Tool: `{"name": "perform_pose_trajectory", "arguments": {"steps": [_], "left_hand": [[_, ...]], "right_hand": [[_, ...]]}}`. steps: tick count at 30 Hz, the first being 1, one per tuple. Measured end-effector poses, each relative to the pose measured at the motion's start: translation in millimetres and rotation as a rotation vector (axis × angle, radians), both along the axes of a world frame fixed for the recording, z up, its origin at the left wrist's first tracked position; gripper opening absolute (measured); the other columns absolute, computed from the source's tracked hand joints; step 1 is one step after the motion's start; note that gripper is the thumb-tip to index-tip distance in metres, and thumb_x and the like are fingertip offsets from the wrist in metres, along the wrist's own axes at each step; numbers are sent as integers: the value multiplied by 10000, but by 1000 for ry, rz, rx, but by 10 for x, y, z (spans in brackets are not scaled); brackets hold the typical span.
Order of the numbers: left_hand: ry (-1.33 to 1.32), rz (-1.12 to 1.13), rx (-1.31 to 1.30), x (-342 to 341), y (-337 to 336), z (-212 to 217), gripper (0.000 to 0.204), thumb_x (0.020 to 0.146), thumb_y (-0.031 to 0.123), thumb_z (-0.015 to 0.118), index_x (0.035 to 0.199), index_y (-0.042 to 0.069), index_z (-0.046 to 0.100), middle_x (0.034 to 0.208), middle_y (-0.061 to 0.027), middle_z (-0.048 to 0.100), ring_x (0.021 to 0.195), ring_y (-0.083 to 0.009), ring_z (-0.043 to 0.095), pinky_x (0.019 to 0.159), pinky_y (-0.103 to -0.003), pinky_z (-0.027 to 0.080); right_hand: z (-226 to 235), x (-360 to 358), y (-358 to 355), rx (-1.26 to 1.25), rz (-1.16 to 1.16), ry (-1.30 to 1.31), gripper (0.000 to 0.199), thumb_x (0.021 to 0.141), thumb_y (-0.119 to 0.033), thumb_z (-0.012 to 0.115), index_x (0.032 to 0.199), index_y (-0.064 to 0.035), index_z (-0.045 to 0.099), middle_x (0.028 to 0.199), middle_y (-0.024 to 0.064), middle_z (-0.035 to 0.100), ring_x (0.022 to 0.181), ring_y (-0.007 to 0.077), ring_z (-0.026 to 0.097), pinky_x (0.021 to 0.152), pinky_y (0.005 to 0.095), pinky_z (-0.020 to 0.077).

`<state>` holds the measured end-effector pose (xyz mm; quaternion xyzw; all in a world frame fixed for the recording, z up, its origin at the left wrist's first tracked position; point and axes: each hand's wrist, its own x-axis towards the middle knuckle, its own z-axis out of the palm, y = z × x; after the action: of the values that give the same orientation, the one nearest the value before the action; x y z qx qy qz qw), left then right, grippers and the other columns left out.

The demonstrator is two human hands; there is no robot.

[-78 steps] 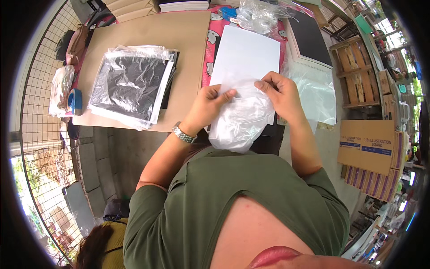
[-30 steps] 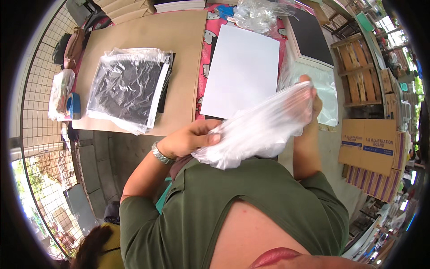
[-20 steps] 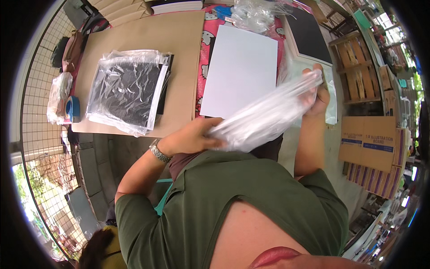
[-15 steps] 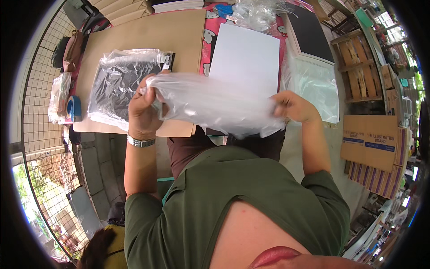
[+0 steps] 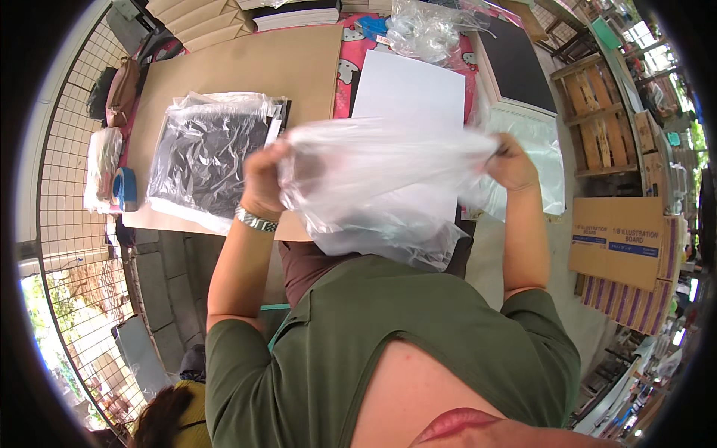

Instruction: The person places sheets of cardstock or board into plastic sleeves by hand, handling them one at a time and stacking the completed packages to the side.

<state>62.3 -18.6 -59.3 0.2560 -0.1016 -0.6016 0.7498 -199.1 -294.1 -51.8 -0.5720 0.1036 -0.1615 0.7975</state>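
Note:
A clear plastic bag [image 5: 373, 179] is stretched between my two hands above the table's near edge, its lower part hanging over my lap. My left hand [image 5: 267, 179] grips one end, some of its fingers inside or behind the film. At the other end, my right hand [image 5: 511, 162] pinches the gathered plastic. Behind the bag lies a white board [image 5: 411, 89], partly hidden by it. To the left, black sheets in clear plastic [image 5: 205, 153] rest on a large brown board [image 5: 246, 67].
Stacked black-topped boards [image 5: 515, 67] and clear plastic sleeves [image 5: 545, 157] lie at the right. Crumpled plastic [image 5: 426, 33] sits at the back. Blue tape [image 5: 124, 189] stands at the left edge. Cardboard boxes [image 5: 616, 239] and a wooden pallet [image 5: 597, 112] are farther right.
Both hands have moved right with the plastic bag. The bag has spread wider and hangs lower, and my left hand's fingers now show through the film.

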Motion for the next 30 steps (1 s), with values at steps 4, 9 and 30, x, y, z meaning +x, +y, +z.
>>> {"name": "perform_pose_trajectory", "arguments": {"steps": [4,9,30], "left_hand": [[-1194,-425,431,-57,-294,-101,405,823,219,560,1129,-43,519,995,-140,616,739,-162,554,663,-298,496],[-189,-40,192,561,-1179,-163,307,852,230,496,1035,-6,568,976,-135,627,759,-183,623,542,-269,492],[-1104,268,477,1029,-1889,526,197,769,209,633,824,25,589,664,1,508,566,-107,457,502,-262,400]], "right_hand": [[66,187,-146,181,-239,-204,336,821,-48,570,1148,-78,498,810,29,590,686,131,574,658,323,510],[-258,235,-940,213,-130,-26,304,775,-92,559,1072,-88,493,761,11,521,645,102,532,600,255,453],[497,858,-1165,-325,-474,399,176,833,-140,491,899,-36,617,715,-18,528,561,52,411,469,206,312]]}}
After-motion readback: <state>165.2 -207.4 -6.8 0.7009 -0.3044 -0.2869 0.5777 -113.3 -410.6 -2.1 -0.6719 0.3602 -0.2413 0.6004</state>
